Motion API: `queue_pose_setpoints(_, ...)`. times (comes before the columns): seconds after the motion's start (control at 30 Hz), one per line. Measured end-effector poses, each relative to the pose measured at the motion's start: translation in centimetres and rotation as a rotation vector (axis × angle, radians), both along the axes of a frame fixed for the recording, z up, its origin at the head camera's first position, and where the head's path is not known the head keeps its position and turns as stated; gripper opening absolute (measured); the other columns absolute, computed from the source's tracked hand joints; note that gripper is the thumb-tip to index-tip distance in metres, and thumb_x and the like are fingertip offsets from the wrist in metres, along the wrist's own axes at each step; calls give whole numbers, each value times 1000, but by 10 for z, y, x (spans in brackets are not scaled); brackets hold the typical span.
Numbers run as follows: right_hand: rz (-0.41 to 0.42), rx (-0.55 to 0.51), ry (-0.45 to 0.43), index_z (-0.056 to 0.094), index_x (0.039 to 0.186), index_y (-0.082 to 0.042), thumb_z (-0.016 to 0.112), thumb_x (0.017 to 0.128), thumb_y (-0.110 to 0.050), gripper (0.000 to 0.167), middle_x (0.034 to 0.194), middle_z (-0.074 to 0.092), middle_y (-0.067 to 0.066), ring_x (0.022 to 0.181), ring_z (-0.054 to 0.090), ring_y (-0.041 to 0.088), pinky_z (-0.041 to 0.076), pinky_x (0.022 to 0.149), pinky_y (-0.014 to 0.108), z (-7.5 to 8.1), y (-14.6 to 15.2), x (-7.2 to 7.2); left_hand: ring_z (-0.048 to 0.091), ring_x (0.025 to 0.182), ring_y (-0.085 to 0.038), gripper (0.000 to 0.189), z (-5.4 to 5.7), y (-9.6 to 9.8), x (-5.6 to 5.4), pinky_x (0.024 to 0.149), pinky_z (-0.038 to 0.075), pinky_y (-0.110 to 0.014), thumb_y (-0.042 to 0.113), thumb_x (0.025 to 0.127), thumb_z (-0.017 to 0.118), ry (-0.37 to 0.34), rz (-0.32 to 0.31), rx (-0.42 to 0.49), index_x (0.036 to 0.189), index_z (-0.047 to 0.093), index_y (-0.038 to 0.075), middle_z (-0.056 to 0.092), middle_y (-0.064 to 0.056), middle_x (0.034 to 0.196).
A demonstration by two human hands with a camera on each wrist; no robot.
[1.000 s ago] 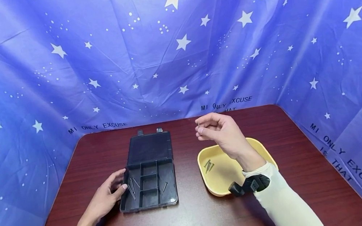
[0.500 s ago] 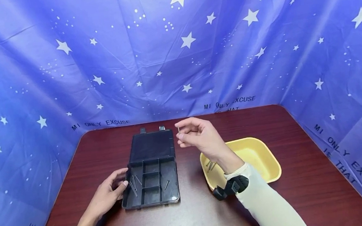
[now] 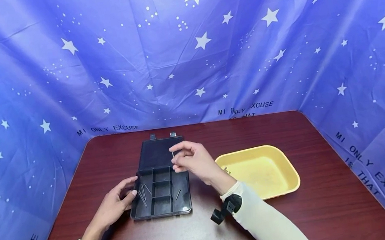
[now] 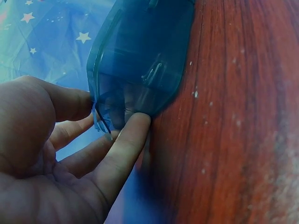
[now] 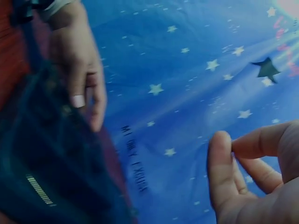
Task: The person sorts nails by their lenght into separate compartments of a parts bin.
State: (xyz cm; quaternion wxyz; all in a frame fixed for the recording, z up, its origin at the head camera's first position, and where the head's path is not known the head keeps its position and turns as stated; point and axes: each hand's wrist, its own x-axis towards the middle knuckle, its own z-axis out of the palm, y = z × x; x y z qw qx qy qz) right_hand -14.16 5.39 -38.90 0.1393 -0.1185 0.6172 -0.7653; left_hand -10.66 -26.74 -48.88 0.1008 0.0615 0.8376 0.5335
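Note:
An open black compartment box point(image 3: 162, 202) stands on the table, its lid point(image 3: 159, 154) laid back behind it. My left hand point(image 3: 115, 202) holds the box's left side, thumb on the rim; in the left wrist view the fingers reach the see-through wall. Between thumb and fingertips my right hand point(image 3: 196, 160) pinches a thin metal screw point(image 3: 173, 156), upright over the box's hinge area. Several screws point(image 3: 142, 196) lie in the long left compartment. One shorter screw point(image 3: 178, 194) lies in the right compartment; its thread shows in the right wrist view.
Right of the box stands a yellow plastic tub point(image 3: 271, 176). A few screws point(image 3: 227, 170) show at its left end, partly hidden by the right wrist. The dark red wooden table point(image 3: 203, 227) meets a blue star-printed curtain point(image 3: 173, 60) at the back and sides.
My right hand has carried the screw left from above the tub to over the box, dropping lower in the last half second. The left hand has stayed on the box.

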Motion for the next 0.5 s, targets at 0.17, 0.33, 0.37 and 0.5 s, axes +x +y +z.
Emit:
queue_pose_setpoints(0.17,-17,74,-65,63,128,11,60,93,15,35,82,69,5,71,70,13,62,68,25,-27,-6,1,68,115,-29,53,1,0,-1,76,64,-34,14,106,66,-11,-3,0,156,49,13,56,-28,148)
queue_pose_setpoints(0.33,-46,145,-142,60,128,14,61,91,15,37,83,68,7,69,69,11,62,66,24,-49,-10,4,67,114,-28,53,0,0,-1,76,63,-33,16,106,66,-14,-2,-9,156,49,13,56,-27,148)
queue_pose_setpoints(0.37,-54,157,-153,60,129,15,61,91,14,38,84,68,8,69,69,11,62,66,23,-51,-11,5,67,114,-27,53,-1,0,-1,76,63,-33,16,106,66,-13,-2,-9,156,49,13,56,-27,148)
queue_pose_setpoints(0.5,-99,188,-175,59,131,12,66,90,10,41,90,68,9,69,69,11,62,66,23,-54,-12,8,68,113,-26,52,-2,0,-1,76,63,-33,15,106,66,-12,4,-10,156,50,14,57,-26,147)
